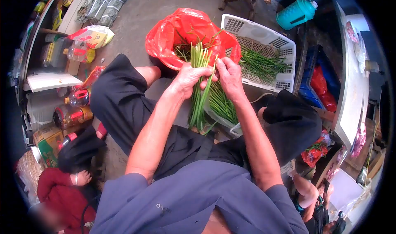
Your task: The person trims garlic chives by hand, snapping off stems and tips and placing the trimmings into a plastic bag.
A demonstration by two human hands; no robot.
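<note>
My left hand (189, 79) is closed around a bunch of long green stalks (199, 106) that look like garlic chives, their pale ends pointing up and away from me. Beside it, my right hand (229, 75) pinches the end of a single chive stalk (215, 65) between thumb and finger. Just beyond both hands, a red plastic bag (165, 36) stands open with green trimmings inside. More green stalks (222, 104) lie in a clear plastic bag (225, 120) under my right wrist, near my lap.
A white plastic basket (288, 48) with green stalks in it stands at the far right. Behind it is a teal thermos (296, 14). Shelves and oil bottles (78, 98) line the left side. A person in a red sleeve (57, 184) sits at lower left; another person's arm (306, 190) shows at lower right.
</note>
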